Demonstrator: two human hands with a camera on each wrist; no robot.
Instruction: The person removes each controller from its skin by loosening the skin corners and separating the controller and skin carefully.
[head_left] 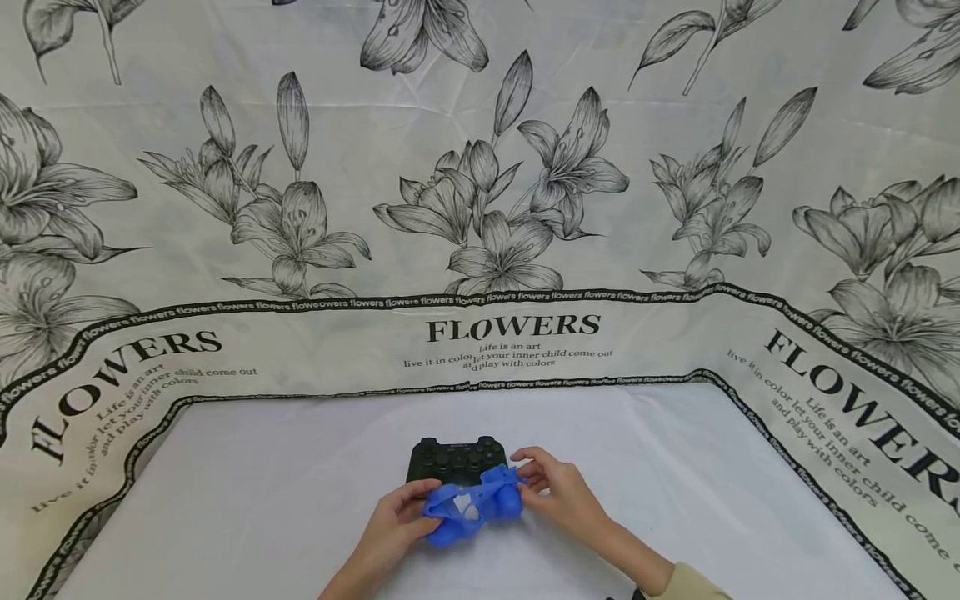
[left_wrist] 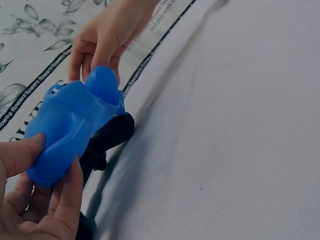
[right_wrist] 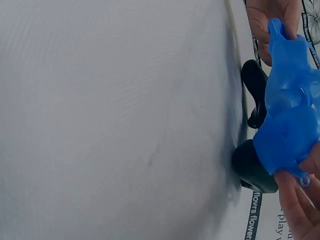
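Note:
Both hands hold a soft blue silicone controller cover with cut-out openings. My left hand pinches its left end between thumb and fingers, seen closely in the left wrist view on the blue cover. At the other end my right hand grips the edge; in the right wrist view a thumb and fingers hold the cover near a small loop. Just behind the cover a black game controller lies on the white cloth, its sticks and buttons facing up. The cover hides the controller's near part in the head view.
A white cloth covers the table. Around its back and sides stands a pale curtain with printed lilies and lettering. A light sleeve shows at the right forearm.

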